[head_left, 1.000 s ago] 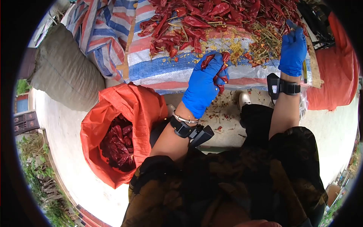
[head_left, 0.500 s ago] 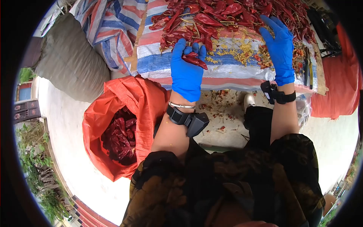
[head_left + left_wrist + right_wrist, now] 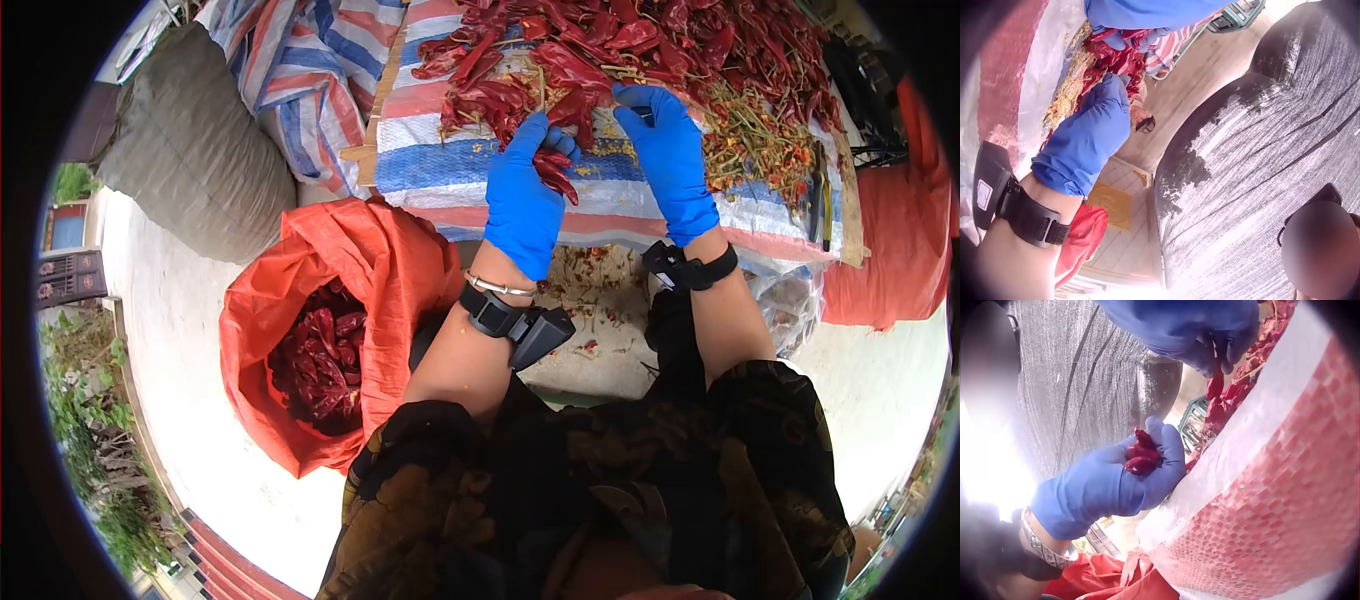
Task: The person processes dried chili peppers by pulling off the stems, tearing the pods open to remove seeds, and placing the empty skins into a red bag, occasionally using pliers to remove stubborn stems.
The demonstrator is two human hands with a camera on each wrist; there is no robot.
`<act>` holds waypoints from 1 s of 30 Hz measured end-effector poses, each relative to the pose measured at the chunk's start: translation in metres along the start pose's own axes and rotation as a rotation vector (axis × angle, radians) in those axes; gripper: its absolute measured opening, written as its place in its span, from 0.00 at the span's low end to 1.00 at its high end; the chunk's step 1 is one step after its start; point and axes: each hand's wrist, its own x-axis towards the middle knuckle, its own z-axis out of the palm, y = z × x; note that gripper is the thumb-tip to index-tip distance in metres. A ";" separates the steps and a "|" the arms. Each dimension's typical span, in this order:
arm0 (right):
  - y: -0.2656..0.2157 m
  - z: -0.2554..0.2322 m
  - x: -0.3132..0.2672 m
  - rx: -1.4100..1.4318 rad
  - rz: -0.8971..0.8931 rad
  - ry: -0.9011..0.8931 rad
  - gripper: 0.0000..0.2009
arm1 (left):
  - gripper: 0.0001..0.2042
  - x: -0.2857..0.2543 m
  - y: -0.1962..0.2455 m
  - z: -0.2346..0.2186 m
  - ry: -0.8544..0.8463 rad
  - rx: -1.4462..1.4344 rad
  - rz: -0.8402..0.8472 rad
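Two gloved hands, chilli pile beyond, perhaps scissors alongside.

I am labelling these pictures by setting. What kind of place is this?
Probably an outdoor yard where dried chillies are sorted. A heap of chillies lies on a striped tarp, a red sack beside it is part full of them, and plants edge the concrete ground.

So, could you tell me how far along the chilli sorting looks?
Partly done: the orange sack holds chillies, with stems piled aside. In hand: the left hand grips several chillies; the right hand picks another. A large pile remains.
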 end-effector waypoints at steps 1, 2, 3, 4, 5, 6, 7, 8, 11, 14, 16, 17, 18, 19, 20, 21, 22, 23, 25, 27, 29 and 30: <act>-0.004 -0.006 0.003 0.035 -0.031 0.080 0.07 | 0.08 0.001 -0.002 0.000 -0.030 -0.004 -0.007; -0.006 -0.012 0.005 0.072 -0.061 0.160 0.06 | 0.08 0.001 -0.004 -0.001 -0.030 -0.008 -0.002; -0.008 -0.017 0.006 0.096 -0.086 0.205 0.05 | 0.09 0.000 -0.005 0.002 -0.053 0.001 -0.001; -0.012 -0.020 0.006 0.097 -0.090 0.202 0.05 | 0.10 -0.002 -0.006 0.006 -0.076 0.013 0.000; -0.015 -0.023 0.006 0.036 -0.214 0.229 0.05 | 0.10 -0.002 -0.007 0.010 -0.076 0.010 0.005; -0.020 -0.025 0.005 -0.024 -0.338 0.256 0.06 | 0.11 -0.004 -0.009 0.015 -0.111 0.015 0.010; -0.025 -0.026 0.003 -0.133 -0.429 0.233 0.07 | 0.12 -0.005 -0.009 0.017 -0.145 0.020 0.016; -0.033 -0.025 -0.002 -0.128 -0.429 0.229 0.07 | 0.12 -0.005 -0.008 0.016 -0.141 0.021 0.021; -0.041 -0.016 -0.016 -0.277 -0.593 0.012 0.08 | 0.12 0.000 -0.006 0.010 -0.204 0.035 -0.040; -0.037 -0.007 -0.027 -0.240 -0.631 -0.115 0.08 | 0.11 0.003 -0.003 0.007 -0.211 -0.057 -0.022; -0.046 -0.008 -0.027 -0.264 -0.641 -0.098 0.07 | 0.09 0.000 -0.002 0.010 -0.212 -0.031 0.025; -0.054 -0.016 -0.025 -0.306 -0.640 -0.225 0.07 | 0.09 0.000 -0.002 0.013 -0.215 -0.030 0.021; -0.061 -0.021 -0.024 -0.349 -0.636 -0.351 0.08 | 0.07 -0.002 -0.002 0.017 -0.172 -0.006 0.080; -0.059 -0.025 -0.024 -0.354 -0.631 -0.346 0.08 | 0.07 -0.003 -0.003 0.020 -0.131 0.017 0.139; -0.056 -0.031 -0.022 -0.176 -0.519 -0.296 0.08 | 0.07 -0.004 -0.005 0.020 -0.136 0.018 0.130; -0.053 -0.035 -0.020 -0.001 -0.406 -0.242 0.08 | 0.08 -0.006 -0.003 0.021 -0.135 0.168 0.179; -0.053 -0.037 -0.016 -0.009 -0.401 -0.235 0.08 | 0.09 -0.008 -0.003 0.023 -0.137 0.317 0.229; -0.054 -0.038 -0.011 0.181 -0.268 -0.139 0.09 | 0.11 -0.013 -0.003 0.024 -0.201 0.365 0.159; -0.060 -0.043 -0.009 0.355 -0.055 -0.037 0.12 | 0.11 -0.022 -0.005 0.032 -0.219 0.521 0.156; -0.053 -0.047 -0.008 0.287 -0.015 -0.107 0.14 | 0.10 -0.021 -0.013 0.030 -0.273 0.731 0.194; -0.044 -0.047 -0.008 0.226 0.028 -0.185 0.15 | 0.11 -0.017 -0.023 0.025 -0.342 0.719 0.193; -0.039 -0.046 -0.008 0.211 0.065 -0.203 0.14 | 0.11 -0.017 -0.025 0.024 -0.410 0.707 0.203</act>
